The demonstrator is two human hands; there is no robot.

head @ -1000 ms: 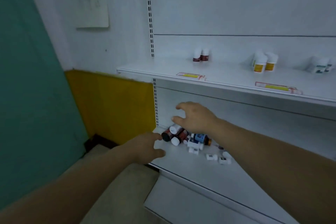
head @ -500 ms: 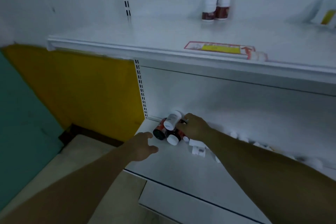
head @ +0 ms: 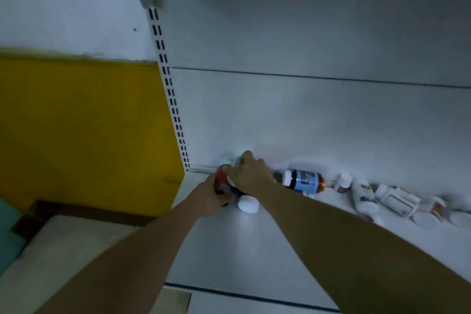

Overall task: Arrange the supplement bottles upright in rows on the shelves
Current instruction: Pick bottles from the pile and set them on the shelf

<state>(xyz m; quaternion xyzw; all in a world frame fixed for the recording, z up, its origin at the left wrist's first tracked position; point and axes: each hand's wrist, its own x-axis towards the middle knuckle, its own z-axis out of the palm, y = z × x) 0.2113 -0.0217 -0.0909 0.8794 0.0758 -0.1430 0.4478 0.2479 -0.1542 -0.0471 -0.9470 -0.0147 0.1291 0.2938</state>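
Observation:
On the lower white shelf (head: pixel 254 250), at its back left corner, my left hand (head: pixel 211 199) grips a red-labelled bottle (head: pixel 221 179). My right hand (head: pixel 251 174) lies over the same cluster, fingers curled on a bottle that is mostly hidden beneath it. A white-capped bottle (head: pixel 248 204) lies on its side just below my right wrist. A blue-labelled bottle (head: pixel 303 181) lies on its side to the right. Farther right, several white bottles (head: pixel 364 196) lie toppled along the back panel.
A slotted upright (head: pixel 173 99) marks the shelf's left end, with a yellow wall (head: pixel 84 125) beyond it. A beige floor (head: pixel 51 250) shows at lower left. Below the shelf's front edge another white surface (head: pixel 254 306) shows.
The camera has dropped closer to the lower shelf and the upper shelf has left view. My left hand has moved in and taken hold of the red-labelled bottle; my right hand has reached further into the corner.

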